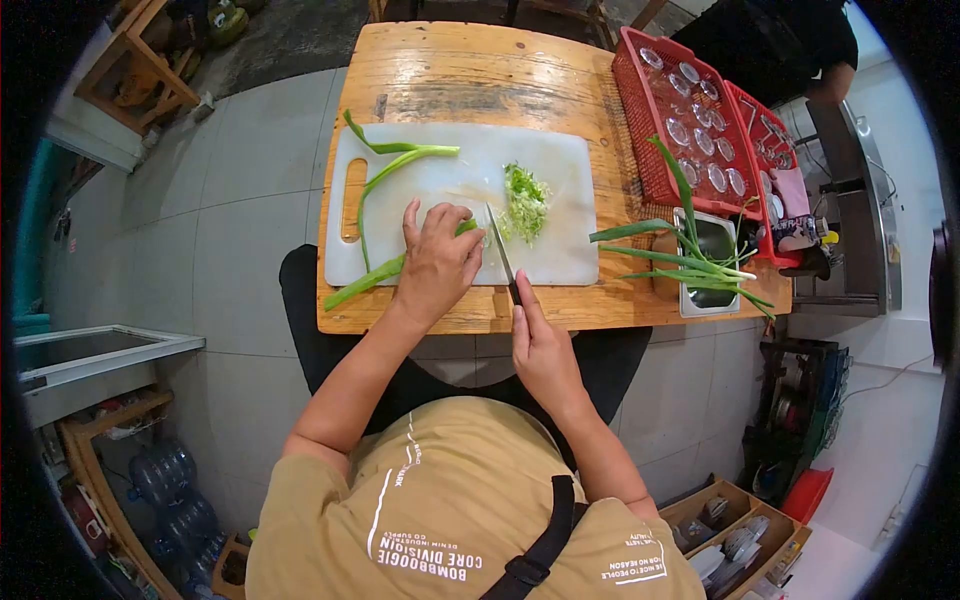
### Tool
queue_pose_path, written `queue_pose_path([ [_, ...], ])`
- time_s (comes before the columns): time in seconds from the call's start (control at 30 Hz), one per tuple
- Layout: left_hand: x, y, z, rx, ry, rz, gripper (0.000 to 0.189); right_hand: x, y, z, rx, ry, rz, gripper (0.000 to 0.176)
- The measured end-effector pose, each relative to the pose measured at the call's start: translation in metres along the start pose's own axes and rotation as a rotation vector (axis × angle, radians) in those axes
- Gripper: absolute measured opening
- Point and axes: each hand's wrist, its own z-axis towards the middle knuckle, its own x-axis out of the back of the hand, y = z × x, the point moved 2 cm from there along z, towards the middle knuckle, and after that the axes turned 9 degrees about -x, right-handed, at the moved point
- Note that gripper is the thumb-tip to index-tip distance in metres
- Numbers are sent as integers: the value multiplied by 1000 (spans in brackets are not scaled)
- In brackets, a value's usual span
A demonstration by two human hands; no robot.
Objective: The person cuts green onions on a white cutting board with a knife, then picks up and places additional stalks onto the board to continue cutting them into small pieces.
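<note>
My left hand [440, 255] presses a green onion [366, 285] down on a white cutting board [560, 160], its fingers curled over the stalk. The cut end pokes out beside my fingertips. In my right hand [545, 350] is a knife [503, 250] with a dark handle, its blade angled up and left, close to that cut end. Just right of the blade lies a pile of chopped green onion [525, 203]. Another green onion [405, 152], long and bent, rests across the board's left part.
At the table's right edge, whole green onions [690, 262] lie over a metal container [698, 303]. Behind it stands a red crate [640, 130] of upturned glasses, with a second red basket [745, 105] alongside. A person in dark clothing [765, 45] is at the upper right.
</note>
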Motion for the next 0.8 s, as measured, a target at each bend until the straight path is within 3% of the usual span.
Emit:
queue_pose_path([
  [0.8,3,3,-2,28,-32,-44,17,12,10,14,-76,5,-45,55],
])
